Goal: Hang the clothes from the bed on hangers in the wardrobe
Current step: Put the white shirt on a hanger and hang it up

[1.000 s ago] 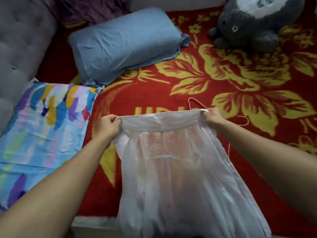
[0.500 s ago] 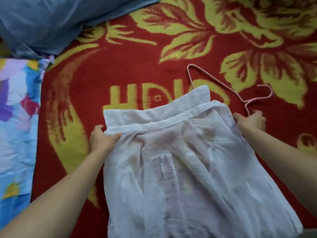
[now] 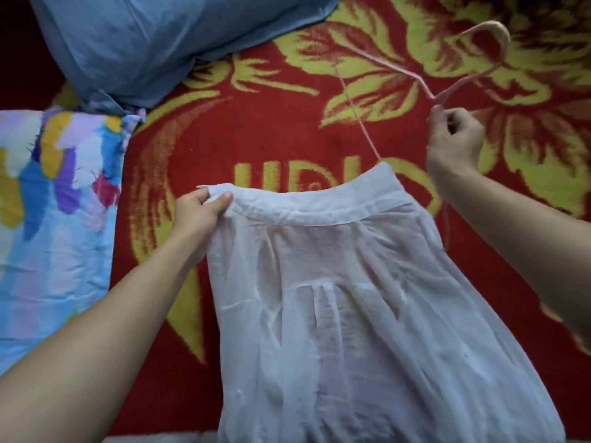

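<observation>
Left hand [image 3: 200,212] pinched the waistband [image 3: 303,207] of the limp, sheer skirt [image 3: 351,298], likely its firmest hold; right hand [image 3: 454,145] pinched the hanger [image 3: 388,64].

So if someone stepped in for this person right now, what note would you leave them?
Left grip: pinches the left corner of the white garment's waistband.
Right grip: pinches the pink hanger just below its hook.
The garment lies spread on the red blanket. One hanger arm runs to the waistband's right end; whether it is inside the garment cannot be told.
Done: garment laid out, hanger in hand.
Left: seat the garment on the hanger and carry it to the wardrobe, which is out of view.
</observation>
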Tool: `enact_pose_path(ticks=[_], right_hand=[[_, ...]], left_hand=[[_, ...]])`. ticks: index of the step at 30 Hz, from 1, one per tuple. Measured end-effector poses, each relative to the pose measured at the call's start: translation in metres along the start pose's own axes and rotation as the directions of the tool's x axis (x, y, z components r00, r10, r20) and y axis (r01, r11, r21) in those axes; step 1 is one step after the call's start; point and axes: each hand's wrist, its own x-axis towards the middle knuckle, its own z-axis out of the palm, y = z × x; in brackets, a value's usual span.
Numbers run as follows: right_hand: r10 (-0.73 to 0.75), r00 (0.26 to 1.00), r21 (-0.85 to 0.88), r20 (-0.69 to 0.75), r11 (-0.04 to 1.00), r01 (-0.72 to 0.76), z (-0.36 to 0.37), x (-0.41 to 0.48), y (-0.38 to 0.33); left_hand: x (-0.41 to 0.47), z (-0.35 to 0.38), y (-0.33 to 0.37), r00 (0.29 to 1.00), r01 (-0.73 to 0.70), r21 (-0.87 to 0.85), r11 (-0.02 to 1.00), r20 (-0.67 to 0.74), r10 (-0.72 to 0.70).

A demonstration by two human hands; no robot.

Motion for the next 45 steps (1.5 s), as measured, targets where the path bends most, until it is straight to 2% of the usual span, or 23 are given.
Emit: enact_pose_path(ticks=[3, 6, 9, 11, 12, 13, 15, 17, 18, 20, 22, 23, 25, 27, 29, 31, 32, 33, 34, 36, 39, 42, 45], right_hand=[[-0.087, 0.994, 0.019, -0.067, 0.996, 0.088, -0.012, 0.010, -0.035], [-0.102, 0.993, -0.082, -0.064, 0.992, 0.096, -0.031, 0.012, -0.036], [-0.046, 0.989, -0.193, -0.138, 0.981, 0.019, -0.064, 0.011, -0.009], [0.024, 0.980, -0.248, -0.197, 0.966, -0.073, -0.095, 0.014, 0.019], [0.088, 0.971, -0.262, -0.223, 0.954, -0.146, -0.113, 0.015, 0.033], [0.161, 0.956, -0.258, -0.247, 0.940, -0.225, -0.129, 0.017, 0.049], [0.334, 0.896, -0.184, -0.293, 0.900, -0.396, -0.160, 0.024, 0.086], [0.494, 0.824, -0.067, -0.279, 0.846, -0.530, -0.182, 0.025, 0.121], [0.550, 0.798, -0.023, -0.248, 0.820, -0.572, -0.190, 0.022, 0.135], [0.616, 0.765, 0.023, -0.189, 0.782, -0.623, -0.198, 0.012, 0.154], [0.632, 0.762, 0.079, -0.140, 0.775, -0.627, -0.199, 0.001, 0.166], [0.630, 0.768, 0.089, -0.114, 0.777, -0.624, -0.197, -0.007, 0.167], [0.633, 0.771, 0.044, -0.075, 0.774, -0.631, -0.191, -0.021, 0.169], [0.613, 0.785, -0.299, -0.088, 0.736, -0.608, -0.188, -0.034, 0.174], [0.518, 0.843, -0.598, -0.146, 0.632, -0.492, -0.185, -0.050, 0.168], [0.303, 0.951, -0.618, -0.064, 0.737, -0.276, -0.168, -0.073, 0.145], [0.230, 0.970, -0.519, 0.074, 0.840, -0.159, -0.154, -0.088, 0.131], [0.221, 0.938, -0.386, 0.266, 0.917, -0.107, -0.139, -0.105, 0.117], [0.235, 0.854, -0.304, 0.465, 0.948, -0.095, -0.123, -0.124, 0.101], [0.223, 0.673, -0.315, 0.705, 0.949, 0.016, -0.092, -0.159, 0.088], [0.119, 0.679, -0.257, 0.724, 0.961, 0.106, -0.078, -0.173, 0.080], [0.180, 0.770, -0.164, 0.612, 0.982, -0.099, -0.093, -0.167, 0.066], [0.129, 0.798, -0.120, 0.588, 0.990, -0.072, -0.108, -0.172, 0.036]], left_hand=[[-0.023, 0.003, 0.027, 0.998, -0.015, -0.053, 0.998, 0.054, 0.018], [-0.068, 0.037, 0.045, 0.933, 0.002, -0.119, 0.993, 0.357, 0.041], [-0.116, 0.089, 0.038, 0.683, 0.095, -0.003, 0.995, 0.728, -0.064], [-0.137, 0.118, 0.028, 0.466, -0.009, 0.211, 0.977, 0.866, -0.183], [-0.140, 0.130, 0.022, 0.414, -0.071, 0.295, 0.953, 0.878, -0.242], [-0.140, 0.138, 0.018, 0.421, -0.111, 0.343, 0.933, 0.866, -0.269], [-0.130, 0.150, 0.007, 0.627, -0.197, 0.381, 0.903, 0.757, -0.183], [-0.107, 0.155, -0.004, 0.835, -0.381, 0.549, 0.744, 0.551, 0.021], [-0.095, 0.157, -0.008, 0.859, -0.468, 0.669, 0.578, 0.498, 0.119], [-0.068, 0.162, -0.016, 0.815, -0.579, 0.789, 0.207, 0.555, 0.163], [-0.047, 0.172, -0.021, 0.749, -0.646, 0.759, -0.081, 0.651, 0.121], [-0.040, 0.177, -0.023, 0.719, -0.665, 0.725, -0.181, 0.687, 0.111], [-0.032, 0.185, -0.024, 0.685, -0.671, 0.693, -0.266, 0.716, 0.136], [-0.031, 0.191, -0.021, 0.664, -0.679, 0.696, -0.234, 0.718, 0.207], [-0.035, 0.194, -0.015, 0.590, -0.748, 0.648, -0.146, 0.749, 0.302], [-0.043, 0.194, -0.003, 0.527, -0.827, 0.560, 0.044, 0.746, 0.406], [-0.050, 0.194, 0.006, 0.531, -0.841, 0.514, 0.168, 0.727, 0.435], [-0.059, 0.192, 0.016, 0.557, -0.831, 0.475, 0.290, 0.706, 0.438], [-0.068, 0.190, 0.024, 0.587, -0.806, 0.445, 0.390, 0.688, 0.428], [-0.085, 0.181, 0.040, 0.621, -0.769, 0.413, 0.488, 0.664, 0.417], [-0.105, 0.146, 0.057, 0.654, -0.743, 0.456, 0.491, 0.652, 0.384], [-0.134, 0.089, 0.061, 0.707, -0.689, 0.542, 0.481, 0.648, 0.281], [-0.171, 0.045, 0.044, 0.757, -0.654, 0.716, 0.244, 0.621, 0.204]])
